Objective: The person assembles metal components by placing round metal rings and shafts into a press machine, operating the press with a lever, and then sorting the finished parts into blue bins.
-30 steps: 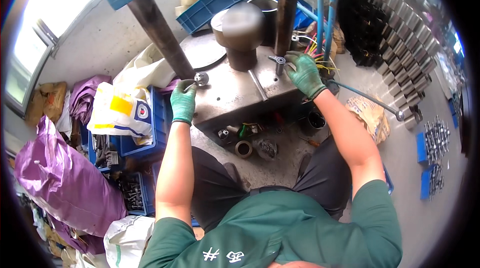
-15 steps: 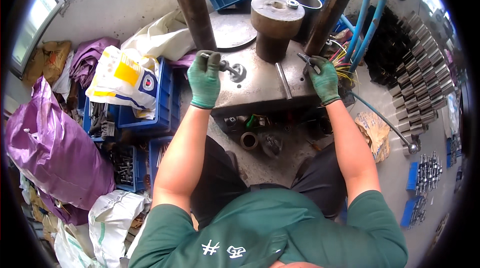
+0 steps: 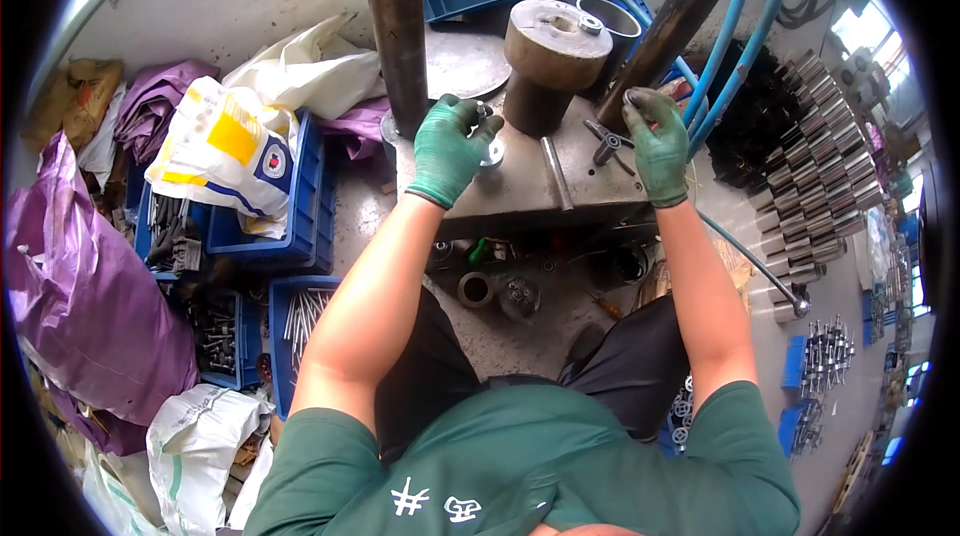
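Observation:
My left hand (image 3: 448, 154), in a green glove, is over the left part of the metal press table (image 3: 440, 208). Its fingers are curled in, with a small bright bit at the fingertips that I cannot make out. Beside them is a shiny metal ring (image 3: 494, 153), partly hidden by the glove. My right hand (image 3: 660, 146), gloved too, has thumb and fingers pinched together; a small round thing shows at their tips. Just left of it a dark metal part with a round end (image 3: 608, 147) and slim dark legs is on the table. Between my hands lies a metal rod (image 3: 556, 174).
A thick steel cylinder (image 3: 556, 46) with a small ring on top stands behind, between two dark columns (image 3: 394, 36). Blue crates (image 3: 300, 206) and a purple sack (image 3: 95, 306) are at left. Stacked metal tubes (image 3: 820, 156) and blue hoses (image 3: 735, 66) are at right.
My left hand has moved right, and the flanged shaft it held no longer shows in it. My right hand has let go of the dark slim tool, which is on the table. The view has shifted slightly.

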{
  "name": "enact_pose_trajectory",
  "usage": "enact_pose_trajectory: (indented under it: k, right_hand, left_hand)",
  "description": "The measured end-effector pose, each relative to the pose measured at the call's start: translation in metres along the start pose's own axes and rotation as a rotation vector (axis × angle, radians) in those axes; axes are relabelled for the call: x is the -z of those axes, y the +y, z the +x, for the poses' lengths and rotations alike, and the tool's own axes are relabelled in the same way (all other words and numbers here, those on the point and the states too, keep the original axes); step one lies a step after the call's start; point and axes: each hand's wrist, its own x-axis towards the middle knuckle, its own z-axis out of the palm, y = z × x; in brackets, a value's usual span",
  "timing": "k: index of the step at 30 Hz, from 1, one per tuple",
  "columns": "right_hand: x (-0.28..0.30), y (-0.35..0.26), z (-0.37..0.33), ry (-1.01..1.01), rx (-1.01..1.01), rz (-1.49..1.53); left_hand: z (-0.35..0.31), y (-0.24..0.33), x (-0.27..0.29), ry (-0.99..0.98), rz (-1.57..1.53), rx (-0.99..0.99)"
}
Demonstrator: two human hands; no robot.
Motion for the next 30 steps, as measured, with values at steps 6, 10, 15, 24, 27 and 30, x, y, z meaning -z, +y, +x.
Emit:
enact_pose_trajectory:
  k: [6, 10, 15, 24, 27, 30]
  right_hand:
    - [-0.043, -0.01, 0.082, 0.057, 0.016, -0.031]
    - [-0.06, 0.004, 0.11, -0.02, -0.113, -0.094]
    - [-0.068, -0.002, 0.122, -0.092, -0.104, -0.33]
    - [-0.053, -0.014, 0.118, -0.108, -0.015, -0.415]
    - [-0.032, -0.027, 0.095, -0.039, 0.022, -0.318]
    - [0.001, -0.047, 0.04, -0.074, -0.079, -0.184]
  left_hand:
    - [0.004, -0.023, -0.023, -0.069, 0.183, -0.068]
    - [0.007, -0.024, -0.025, -0.12, 0.25, 0.125]
    - [0.007, -0.016, -0.011, -0.328, 0.144, 0.341]
    - [0.008, -0.022, -0.006, -0.397, -0.123, 0.539]
    - [0.005, -0.032, -0.003, -0.461, 0.104, 0.41]
    - [-0.003, -0.028, -0.007, -0.406, 0.201, 0.262]
